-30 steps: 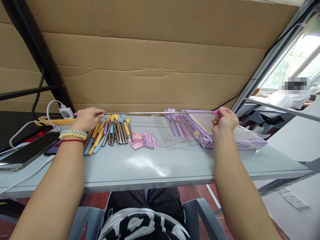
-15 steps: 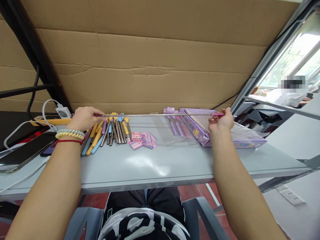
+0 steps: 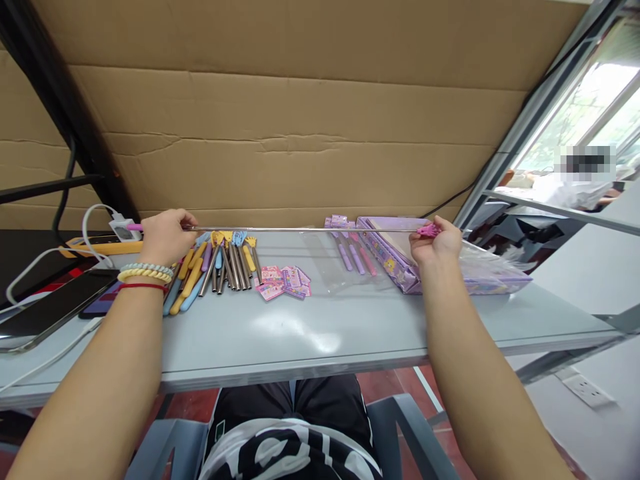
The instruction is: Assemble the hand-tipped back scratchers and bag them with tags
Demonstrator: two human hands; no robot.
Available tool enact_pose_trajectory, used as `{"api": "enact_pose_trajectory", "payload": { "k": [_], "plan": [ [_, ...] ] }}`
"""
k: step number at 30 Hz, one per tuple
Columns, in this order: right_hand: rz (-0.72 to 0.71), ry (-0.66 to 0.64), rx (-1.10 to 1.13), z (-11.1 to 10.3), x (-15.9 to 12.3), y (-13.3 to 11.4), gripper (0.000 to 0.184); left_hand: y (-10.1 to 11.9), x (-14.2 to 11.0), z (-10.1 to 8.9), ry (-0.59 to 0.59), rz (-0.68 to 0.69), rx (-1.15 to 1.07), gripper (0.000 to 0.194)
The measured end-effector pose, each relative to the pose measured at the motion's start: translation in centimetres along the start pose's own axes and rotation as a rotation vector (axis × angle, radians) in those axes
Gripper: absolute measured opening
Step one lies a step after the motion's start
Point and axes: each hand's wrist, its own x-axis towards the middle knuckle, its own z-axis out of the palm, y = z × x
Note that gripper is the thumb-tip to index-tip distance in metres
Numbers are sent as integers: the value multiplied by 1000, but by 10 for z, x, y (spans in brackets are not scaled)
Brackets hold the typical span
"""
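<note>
A long telescopic back scratcher (image 3: 300, 230) with a thin metal rod is stretched level between my hands, above the back of the table. My left hand (image 3: 167, 237) is closed round its handle end, whose pink tip sticks out to the left. At the other end, the fingers of my right hand (image 3: 437, 241) hold the pink claw head. Below and right of my left hand lies a pile of shortened back scratchers (image 3: 227, 263) with yellow, blue and purple handles and claws. Small pink and purple cards (image 3: 285, 281) lie beside the pile.
Purple and pink scratchers (image 3: 354, 250) with cards attached lie on clear plastic. A purple printed box (image 3: 480, 283) holding plastic film is at the right. Phones (image 3: 55, 310), white cables and a charger (image 3: 123, 228) are at the left. Cardboard (image 3: 300, 167) stands behind the table (image 3: 300, 340).
My left hand has shifted slightly left, and the handle's pink end now shows beyond it. My right hand has turned a little, showing more of the pink claw head.
</note>
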Motion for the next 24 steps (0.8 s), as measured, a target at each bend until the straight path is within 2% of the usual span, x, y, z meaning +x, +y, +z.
{"api": "enact_pose_trajectory", "payload": {
  "k": [5, 12, 18, 21, 24],
  "plan": [
    [-70, 20, -12, -2, 3, 1, 27, -8, 1, 1, -20, -55, 123, 45],
    [-34, 28, 17, -2, 1, -3, 32, -8, 1, 0, -136, -12, 205, 37],
    [-87, 60, 29, 0, -3, -3, 45, -1, -2, -3, -161, -24, 188, 37],
    [-74, 77, -4, 0, -3, -1, 41, -2, -3, -1, -126, -17, 162, 29],
    [-48, 23, 11, -1, -2, -2, 26, -5, -3, 0, -92, 0, 131, 27]
  ]
}}
